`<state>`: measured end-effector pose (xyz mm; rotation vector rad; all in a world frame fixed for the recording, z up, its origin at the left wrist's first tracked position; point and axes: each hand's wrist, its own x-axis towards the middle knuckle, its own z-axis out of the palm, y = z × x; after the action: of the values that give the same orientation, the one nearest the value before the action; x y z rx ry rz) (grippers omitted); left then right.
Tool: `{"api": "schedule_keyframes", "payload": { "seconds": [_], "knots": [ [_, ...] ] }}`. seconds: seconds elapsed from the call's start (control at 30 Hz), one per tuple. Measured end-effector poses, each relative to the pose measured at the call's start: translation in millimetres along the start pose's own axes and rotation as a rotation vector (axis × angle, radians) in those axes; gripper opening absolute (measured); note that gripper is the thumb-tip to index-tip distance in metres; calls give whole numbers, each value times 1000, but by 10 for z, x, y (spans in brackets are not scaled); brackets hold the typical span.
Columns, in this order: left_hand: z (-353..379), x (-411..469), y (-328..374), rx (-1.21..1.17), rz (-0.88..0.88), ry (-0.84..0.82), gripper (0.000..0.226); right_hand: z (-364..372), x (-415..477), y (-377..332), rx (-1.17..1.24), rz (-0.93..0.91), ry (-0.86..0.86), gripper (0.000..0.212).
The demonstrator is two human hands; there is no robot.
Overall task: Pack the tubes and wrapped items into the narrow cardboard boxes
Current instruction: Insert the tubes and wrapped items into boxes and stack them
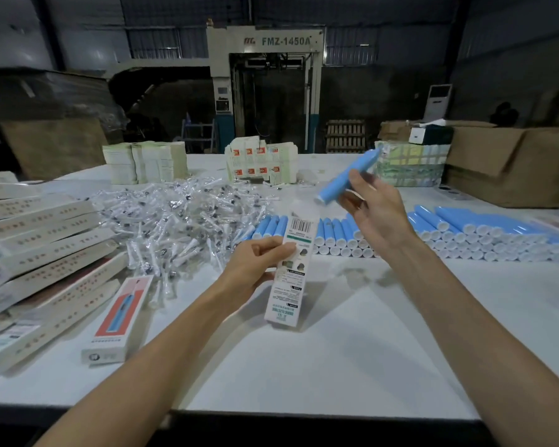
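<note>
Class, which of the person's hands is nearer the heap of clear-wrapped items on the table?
Left. The left hand, holding a narrow box, is just right of the heap; the right hand, gripping a blue tube, is farther right.

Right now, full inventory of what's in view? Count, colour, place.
held tube: one, blue, white end, raised above the table
held box: one, narrow, white printed, centre
tube rows: many, blue, white ends, right of centre
wrapped items: large pile, clear wrap, centre left
box stack: many, white, left edge
red-front box: one, beside that stack
flat carton stacks: several, cream and white-red, far edge
brown cartons: at least two, far right
table: one, white
machine: one, pale, background
left hand: grips the held box
right hand: grips the held tube
</note>
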<state>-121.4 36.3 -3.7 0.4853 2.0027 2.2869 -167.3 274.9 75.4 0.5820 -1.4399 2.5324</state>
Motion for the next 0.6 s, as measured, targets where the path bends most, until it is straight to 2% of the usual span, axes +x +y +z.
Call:
{"api": "schedule_keyframes", "payload": {
  "seconds": [0.07, 0.13, 0.23, 0.33, 0.43, 0.5, 0.57, 0.6],
  "knots": [
    [26, -1, 6, 6, 3, -15, 31, 96, 0, -55, -17, -58, 2, 20],
    [25, -11, 16, 9, 10, -21, 31, 214, 24, -44, -113, -53, 39, 26],
    [47, -10, 13, 18, 19, -35, 32, 261, 30, -13, -372, 7, 86, 40],
    [57, -19, -2, 27, 19, -37, 39, 169, 25, -28, -596, -23, 101, 37],
    [59, -18, -17, 32, 21, -27, 39, 86, 54, -86, -775, 42, 35, 33],
    [72, -27, -27, 46, 28, -32, 37, 81, 67, -120, -879, 129, -46, 21],
    [79, -33, -31, 57, 40, -35, 34, 109, 59, -113, -893, 199, -149, 15],
    [81, -37, -23, 61, 43, -34, 34, 134, 41, -92, -886, 229, -189, 19]
  ]
}}
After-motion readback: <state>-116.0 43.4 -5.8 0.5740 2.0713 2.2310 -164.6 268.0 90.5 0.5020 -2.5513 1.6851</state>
